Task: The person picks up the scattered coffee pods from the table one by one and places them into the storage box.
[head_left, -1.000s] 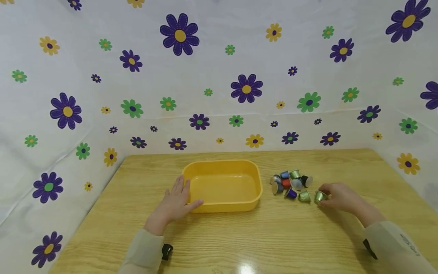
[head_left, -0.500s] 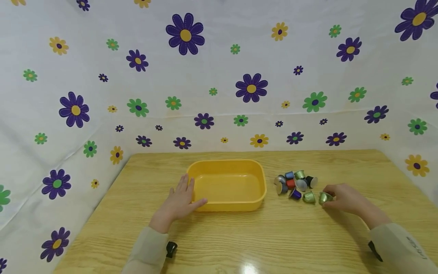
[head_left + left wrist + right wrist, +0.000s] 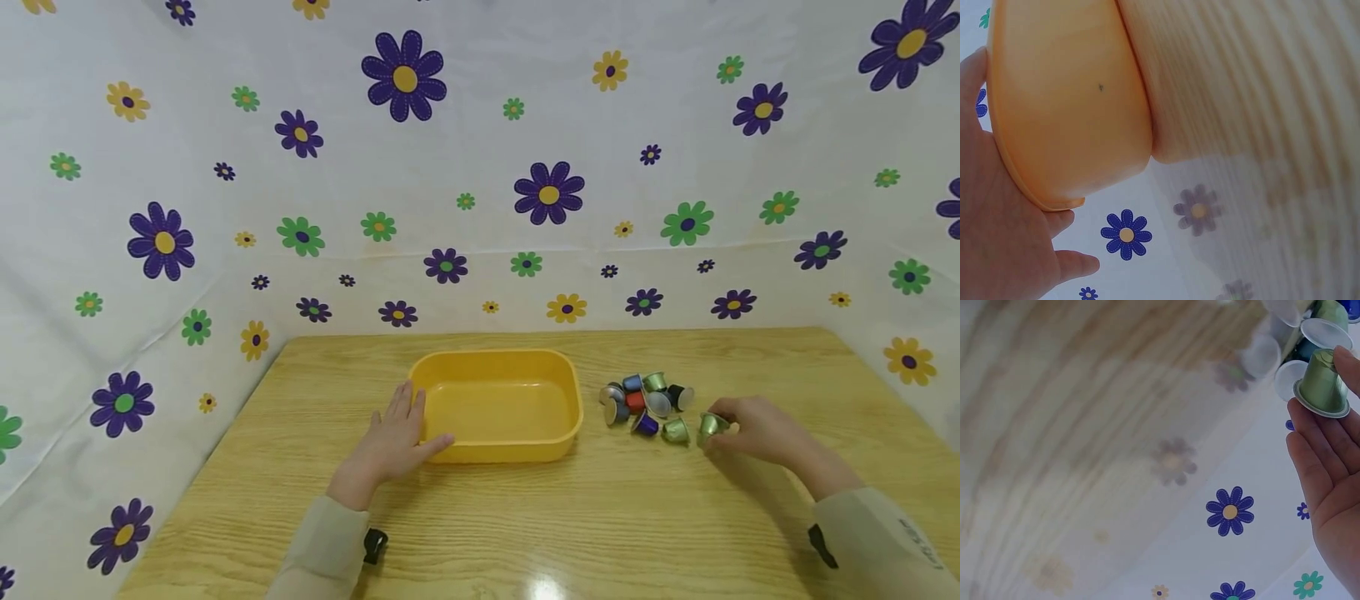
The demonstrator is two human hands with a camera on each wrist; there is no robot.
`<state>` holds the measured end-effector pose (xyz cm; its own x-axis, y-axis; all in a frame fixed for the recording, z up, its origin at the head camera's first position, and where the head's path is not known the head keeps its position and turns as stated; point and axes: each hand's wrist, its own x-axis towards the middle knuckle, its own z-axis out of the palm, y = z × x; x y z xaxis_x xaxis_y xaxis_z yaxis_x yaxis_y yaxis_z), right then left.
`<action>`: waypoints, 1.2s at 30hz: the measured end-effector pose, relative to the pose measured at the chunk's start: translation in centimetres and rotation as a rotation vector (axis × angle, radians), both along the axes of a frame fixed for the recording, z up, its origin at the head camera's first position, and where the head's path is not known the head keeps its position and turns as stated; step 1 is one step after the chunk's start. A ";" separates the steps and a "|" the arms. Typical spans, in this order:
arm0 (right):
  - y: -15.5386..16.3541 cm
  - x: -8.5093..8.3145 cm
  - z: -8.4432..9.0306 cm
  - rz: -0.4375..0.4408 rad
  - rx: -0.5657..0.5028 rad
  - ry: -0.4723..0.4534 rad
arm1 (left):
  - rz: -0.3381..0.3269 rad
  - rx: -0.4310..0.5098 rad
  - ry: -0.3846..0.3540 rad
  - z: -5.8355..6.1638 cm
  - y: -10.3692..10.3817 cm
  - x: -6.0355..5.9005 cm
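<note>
A green coffee capsule (image 3: 711, 427) is pinched between the thumb and fingers of my right hand (image 3: 757, 429), at the right of the loose group. In the right wrist view that capsule (image 3: 1321, 384) shows its wide rim toward the fingers and its narrow end near the thumb. My left hand (image 3: 390, 446) rests on the left end of a yellow plastic tub (image 3: 491, 452), fingers straight along the rim and thumb over the front corner. The left wrist view shows the tub's outer wall (image 3: 1079, 112) beside the palm. Another green capsule (image 3: 676, 432) lies just left of the right hand.
Several coffee capsules (image 3: 635, 402), in red, blue, black, grey and green, lie huddled between the tub and my right hand. The wooden table (image 3: 570, 517) ends at the back against a white flowered cloth (image 3: 465, 150), which also stands along both sides.
The head view has shifted slightly. My right hand, holding the green capsule, has moved up a touch and the capsule's tilt has changed a little. The left hand keeps its place on the tub.
</note>
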<state>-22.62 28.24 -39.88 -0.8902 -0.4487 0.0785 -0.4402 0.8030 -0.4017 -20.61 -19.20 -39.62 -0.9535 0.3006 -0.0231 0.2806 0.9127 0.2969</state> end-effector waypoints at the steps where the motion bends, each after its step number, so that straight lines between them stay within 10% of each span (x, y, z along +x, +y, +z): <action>1: 0.0 0.0 0.1 0.003 0.002 0.010 | 0.000 -0.001 0.002 0.0 0.0 0.0; 36: -2.6 0.4 1.0 -0.037 -0.218 0.116 | 0.008 0.002 -0.013 -0.1 0.1 -0.1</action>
